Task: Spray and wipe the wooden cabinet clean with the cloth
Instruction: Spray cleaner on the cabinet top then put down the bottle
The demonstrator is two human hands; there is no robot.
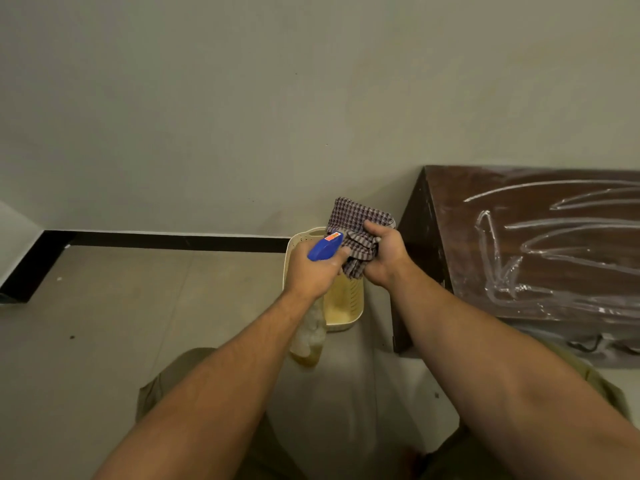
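My left hand (311,271) grips a spray bottle (309,336) with a blue trigger head; its clear body with yellowish liquid hangs below my wrist. The nozzle points at a checked purple-and-white cloth (356,220), bunched in my right hand (382,256). Both hands are held together above a cream plastic basket. The dark wooden cabinet (540,244) stands at the right, its top marked with white streaks.
The cream perforated basket (346,306) sits on the tiled floor beside the cabinet's left side. A grey wall with a black skirting strip (173,241) runs behind. My knees in khaki trousers show at the bottom.
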